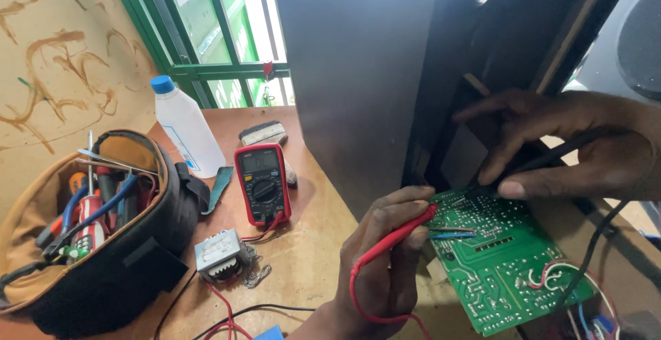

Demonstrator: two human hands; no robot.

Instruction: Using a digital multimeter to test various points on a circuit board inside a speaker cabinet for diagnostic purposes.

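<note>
Wooden workbench (303, 257), green window behind. Left hand (385, 257) pinches red probe (396, 238), right hand (571, 147) grips black probe (544, 161), both tips on green circuit board (509, 271) overhanging bench's right edge. Risk: tip slip bridges solder joints; multimeter (261, 183) near back edge pulls eyes away.

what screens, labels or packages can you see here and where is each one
Multimeter: flat on the wooden table, centre; red case, grey rectangular screen, black round dial.
Plastic bottle: upright behind the multimeter, to its left; translucent white, blue cap, pale label low on its side.
Transformer: on the table in front of the multimeter; small grey block with a whitish label on top.
</note>
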